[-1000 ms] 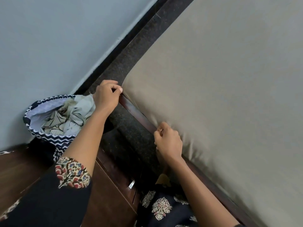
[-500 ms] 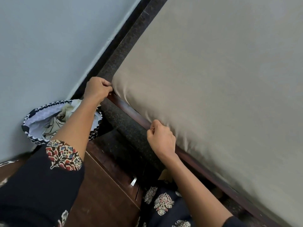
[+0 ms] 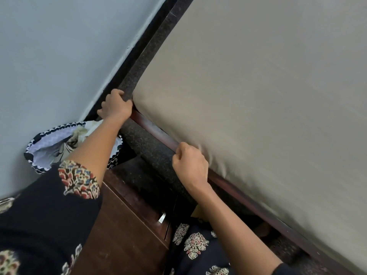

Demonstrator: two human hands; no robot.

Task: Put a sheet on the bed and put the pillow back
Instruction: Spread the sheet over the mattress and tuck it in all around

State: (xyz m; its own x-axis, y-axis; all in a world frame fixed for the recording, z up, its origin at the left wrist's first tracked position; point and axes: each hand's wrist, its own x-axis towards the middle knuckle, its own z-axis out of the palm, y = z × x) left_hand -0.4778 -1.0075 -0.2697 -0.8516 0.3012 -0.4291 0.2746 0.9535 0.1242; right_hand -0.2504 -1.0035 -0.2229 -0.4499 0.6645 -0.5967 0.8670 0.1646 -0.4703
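The left grip [image 3: 116,106] has moved off the spread sheet [image 3: 258,96] and now curls round the speckled frame [image 3: 143,56] at the bed's corner. The right grip [image 3: 189,165], fisted, pinches the sheet's hem along the near edge. The hem runs between them, corner nearer the left.

Left sleeve [image 3: 49,215], just left of the drawer unit [image 3: 123,235]: dark navy-black cloth, short, ends abt the elbow. Its cuff has a big floral motif in red, cream & blue w/ black outlines, and more cream motifs lower down. Beyond the cuff, forearm bare to the left hand [image 3: 116,106]. Right of the drawer unit: garment front [image 3: 195,245], same dark cloth w/ cream-and-red flower blocks. Farther right of the unit: dark right sleeve edge [image 3: 286,269], forearm bare to the right hand [image 3: 189,165].
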